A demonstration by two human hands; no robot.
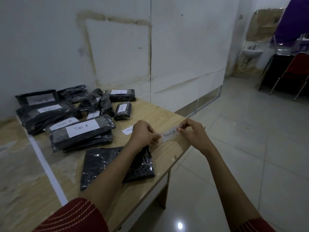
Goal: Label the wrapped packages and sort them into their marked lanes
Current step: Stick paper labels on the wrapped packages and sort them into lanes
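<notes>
A white paper label [169, 134] reading "TIM B" is stretched between my two hands above the table's right edge. My left hand [144, 133] pinches its left end and my right hand [192, 131] pinches its right end. Below my left forearm lies an unlabelled black package [100, 163] in clear wrap. Another loose label [127, 130] lies flat just left of my left hand. Labelled packages sit further back: two "TIM A" packs [82, 133], a "TIM C" pack [46, 113] and a "TIM B" pack [122, 95].
The wooden table [167, 114] ends close to my hands on the right, with tiled floor beyond. A white tape line [45, 163] runs across the table on the left. Several small wrapped packs [98, 102] lie by the wall. Chairs [291, 72] stand far right.
</notes>
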